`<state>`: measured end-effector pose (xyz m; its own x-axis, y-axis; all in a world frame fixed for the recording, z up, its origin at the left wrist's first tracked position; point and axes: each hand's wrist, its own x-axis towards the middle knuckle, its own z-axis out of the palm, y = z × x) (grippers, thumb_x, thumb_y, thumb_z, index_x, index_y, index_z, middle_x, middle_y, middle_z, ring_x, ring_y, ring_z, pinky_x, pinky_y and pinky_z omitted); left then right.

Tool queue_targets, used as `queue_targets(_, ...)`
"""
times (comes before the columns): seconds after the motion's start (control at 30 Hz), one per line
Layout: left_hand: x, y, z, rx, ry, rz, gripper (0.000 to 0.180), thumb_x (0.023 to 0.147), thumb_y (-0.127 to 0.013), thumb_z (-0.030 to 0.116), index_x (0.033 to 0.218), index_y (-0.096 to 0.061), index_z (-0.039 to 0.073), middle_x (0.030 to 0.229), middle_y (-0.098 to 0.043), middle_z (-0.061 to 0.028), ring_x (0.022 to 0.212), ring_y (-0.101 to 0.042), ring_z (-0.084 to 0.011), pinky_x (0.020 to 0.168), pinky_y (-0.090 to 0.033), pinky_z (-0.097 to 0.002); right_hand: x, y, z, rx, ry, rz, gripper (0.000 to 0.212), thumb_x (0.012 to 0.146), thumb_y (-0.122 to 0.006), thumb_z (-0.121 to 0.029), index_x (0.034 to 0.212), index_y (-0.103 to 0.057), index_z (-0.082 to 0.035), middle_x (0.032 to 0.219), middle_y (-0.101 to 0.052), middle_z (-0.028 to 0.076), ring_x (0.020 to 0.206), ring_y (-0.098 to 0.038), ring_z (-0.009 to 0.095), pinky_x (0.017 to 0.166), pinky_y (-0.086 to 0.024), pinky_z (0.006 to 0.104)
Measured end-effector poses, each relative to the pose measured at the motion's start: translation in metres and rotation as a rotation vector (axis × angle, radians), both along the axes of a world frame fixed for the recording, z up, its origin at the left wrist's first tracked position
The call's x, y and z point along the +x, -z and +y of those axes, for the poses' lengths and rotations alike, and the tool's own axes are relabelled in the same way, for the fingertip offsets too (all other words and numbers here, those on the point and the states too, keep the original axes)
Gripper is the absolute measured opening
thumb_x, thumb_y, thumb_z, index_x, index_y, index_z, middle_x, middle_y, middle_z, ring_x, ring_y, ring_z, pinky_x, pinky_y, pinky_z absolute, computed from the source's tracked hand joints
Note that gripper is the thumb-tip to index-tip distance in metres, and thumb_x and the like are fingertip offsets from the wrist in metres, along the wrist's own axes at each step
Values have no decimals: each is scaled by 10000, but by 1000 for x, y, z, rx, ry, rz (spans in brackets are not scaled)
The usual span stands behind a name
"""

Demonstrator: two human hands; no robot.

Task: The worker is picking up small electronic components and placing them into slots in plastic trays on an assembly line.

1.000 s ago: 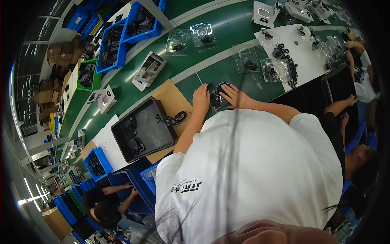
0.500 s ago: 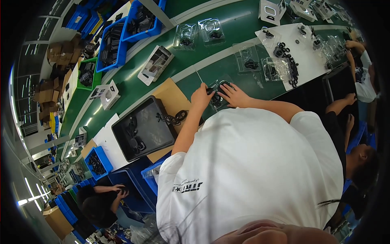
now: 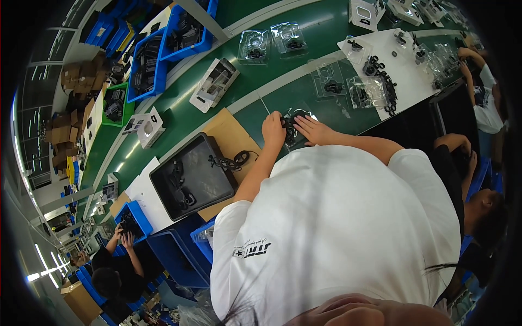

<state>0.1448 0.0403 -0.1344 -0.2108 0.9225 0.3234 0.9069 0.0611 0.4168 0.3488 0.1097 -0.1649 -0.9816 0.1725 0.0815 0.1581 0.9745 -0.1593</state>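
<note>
In front of me a clear plastic blister tray (image 3: 298,142) with black parts (image 3: 291,123) lies on the green bench. My left hand (image 3: 273,130) is closed at the tray's left side, its fingertips on a black part. Flat and stretched out, the fingers of my right hand (image 3: 315,130) rest over a black piece on the right side of the tray. The exact kind of these parts is too small to tell, and my fingers partly cover them.
A dark grey tray (image 3: 163,187) with black parts stands left of me, beside a coiled black cable (image 3: 239,161) on cardboard. Further blister trays (image 3: 328,79) and a white sheet (image 3: 401,61) lie rightward. White boxes (image 3: 215,85) stand on the belt. Co-workers sit on both sides.
White boxes and blister trays on the far belt have shifted right. My right fingers have drawn closer together over the black piece. The co-worker at lower left now reaches into a blue bin.
</note>
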Motion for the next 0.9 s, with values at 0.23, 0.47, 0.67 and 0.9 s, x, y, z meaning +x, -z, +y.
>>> queue_targets(0.23, 8, -15, 2, -138, -74, -49, 240, 729, -642, 11, 905, -494, 82, 798, -573, -88, 754, -576, -294, 697, -464, -378, 3, -32, 1, 67, -28, -212, 828, 826, -603, -448, 1423, -310, 45, 1514, -259, 234, 1435, -201, 334, 1172, -157, 428)
queue_targets(0.47, 9, -25, -8, -182, -42, -151, 315, 700, -669, -6, 970, -521, 57, 925, -569, -117, 854, -569, -285, 759, -471, -362, 9, -41, -6, 15, -2, -42, 747, 824, -608, -460, 1388, -392, -20, 1455, -351, 192, 1335, -335, 305, 1082, -271, 411)
queue_targets(0.67, 16, -13, -4, -61, 98, -50, 488, 720, -690, 63, 1177, -526, 11, 1075, -551, -155, 978, -548, -286, 877, -447, -407, 6, -46, -5, 82, 67, 119, 659, 820, -613, -468, 1323, -470, -66, 1348, -449, 143, 1172, -442, 268, 982, -329, 390)
queue_targets(0.9, 26, -7, 3, 12, 192, 135, 585, 796, -654, 137, 1324, -455, -21, 1286, -517, -173, 1197, -492, -312, 1032, -344, -480, 11, -45, 12, 26, 78, 135, 579, 826, -619, -443, 1272, -500, -95, 1320, -477, 87, 1130, -470, 242, 992, -326, 408)
